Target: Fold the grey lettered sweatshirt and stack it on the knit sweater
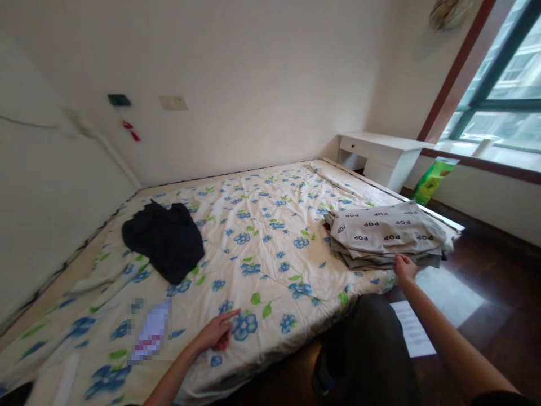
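A low bed with a white quilt (270, 248) printed with blue flowers fills the middle of the view. My left hand (217, 331) rests on the quilt near the front edge, fingers loosely stretched, holding nothing. A folded grey cloth stack (386, 234) printed with "POP" lies at the bed's right corner. My right hand (404, 267) touches the front edge of that stack, fingers curled onto the fabric. A crumpled dark garment (165, 239) lies on the left part of the quilt, apart from both hands.
A white desk (382, 152) stands against the wall at the back right, with a green bag (433, 179) beside it under the window. Sheets of paper (416, 330) lie on the dark wood floor by my knee (372, 344). A wall runs along the bed's left.
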A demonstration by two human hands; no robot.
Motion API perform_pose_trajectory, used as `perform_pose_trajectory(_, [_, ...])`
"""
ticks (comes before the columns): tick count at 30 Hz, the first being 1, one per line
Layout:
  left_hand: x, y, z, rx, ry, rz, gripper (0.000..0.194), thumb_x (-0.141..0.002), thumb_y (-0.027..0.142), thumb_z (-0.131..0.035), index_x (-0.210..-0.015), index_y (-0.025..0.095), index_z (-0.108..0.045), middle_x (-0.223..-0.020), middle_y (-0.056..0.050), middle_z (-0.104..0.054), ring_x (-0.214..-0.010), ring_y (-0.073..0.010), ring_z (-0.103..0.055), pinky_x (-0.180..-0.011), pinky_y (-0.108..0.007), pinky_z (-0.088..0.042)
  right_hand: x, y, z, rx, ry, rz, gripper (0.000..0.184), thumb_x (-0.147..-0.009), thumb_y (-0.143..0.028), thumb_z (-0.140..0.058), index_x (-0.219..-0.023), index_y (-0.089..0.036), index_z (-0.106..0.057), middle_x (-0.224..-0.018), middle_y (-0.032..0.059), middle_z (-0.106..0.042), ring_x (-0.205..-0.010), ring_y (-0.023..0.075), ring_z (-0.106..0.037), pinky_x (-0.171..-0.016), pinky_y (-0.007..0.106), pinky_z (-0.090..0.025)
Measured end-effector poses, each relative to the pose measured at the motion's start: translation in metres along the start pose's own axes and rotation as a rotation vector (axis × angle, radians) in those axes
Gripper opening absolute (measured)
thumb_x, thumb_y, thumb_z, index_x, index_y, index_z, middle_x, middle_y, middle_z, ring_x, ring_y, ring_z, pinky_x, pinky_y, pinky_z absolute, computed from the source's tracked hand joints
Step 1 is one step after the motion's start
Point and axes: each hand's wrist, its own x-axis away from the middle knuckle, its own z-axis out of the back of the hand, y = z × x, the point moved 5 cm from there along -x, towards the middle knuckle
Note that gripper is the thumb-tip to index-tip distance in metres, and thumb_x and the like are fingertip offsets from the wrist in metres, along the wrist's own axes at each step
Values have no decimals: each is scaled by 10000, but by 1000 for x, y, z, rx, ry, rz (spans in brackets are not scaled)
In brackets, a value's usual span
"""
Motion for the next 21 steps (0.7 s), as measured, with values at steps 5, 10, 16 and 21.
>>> perform_pose_trajectory(5, [27,-21,38,-293,70,5,821,-802,320,-675,-1589,86,-676,-487,90,-532,-440,-155,-499,-472,-229,-404,110,-49,-144,189,-796,226,369,-875,-464,-679,-1080,-171,-768,-770,36,-745,-690,191,-709,-626,255,-550])
perform_pose_trajectory(10, [33,-19,17,-299,153,26,730,-868,341,-662,-1557,102,-701,-569,73,-591,-494,-145,-556,-542,-237,-443,246,-12,-203,908,-1465,296,247,-791,-305,-845,-977,-176,-744,-646,-4,-683,-580,176,-651,-591,256,-504])
perform_pose_trajectory(16, [26,8,40,-705,412,-73,319,-977,324,-626,-1150,207,-867,-891,-77,-828,-814,-232,-779,-785,-303,-551,264,-5,-202,1046,-1499,273,240,-794,-249,-847,-970,-179,-698,-605,-25,-646,-547,163,-619,-589,264,-518])
perform_pose_trajectory(21, [12,52,99,-1023,755,-115,404,-1045,257,-520,-1292,198,-835,-1375,-179,-801,-1206,-335,-764,-1002,-400,-572,264,-9,-206,1051,-1503,259,272,-736,-285,-900,-910,-181,-718,-589,-17,-644,-564,185,-654,-577,265,-535])
